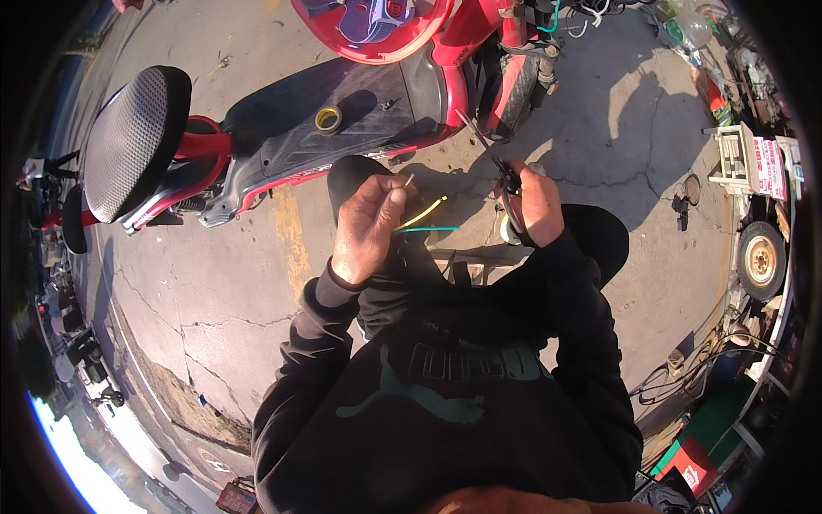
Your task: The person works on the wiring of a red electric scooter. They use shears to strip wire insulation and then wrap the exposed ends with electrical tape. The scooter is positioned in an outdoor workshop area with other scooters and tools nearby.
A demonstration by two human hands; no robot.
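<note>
My left hand (367,228) pinches thin wire between thumb and fingertips. A short pale end (410,180) sticks up above the thumb. From under the same hand a yellow wire (424,214) and a green wire (431,229) reach to the right; how they run inside the grip is hidden. My right hand (539,204) is closed around dark-handled scissors (486,146), whose long blades point up and left towards the scooter, apart from the wires. Partly behind the right hand is a round white and yellow object (508,230), too covered to name.
A red scooter (453,96) stands ahead, a yellow tape roll (328,120) on its black footboard (282,132). Above that is a red basin-like container (411,48) with tools inside. Loose wires (594,16) hang at the front. A wheel (761,261) and a small stool (735,159) are right.
</note>
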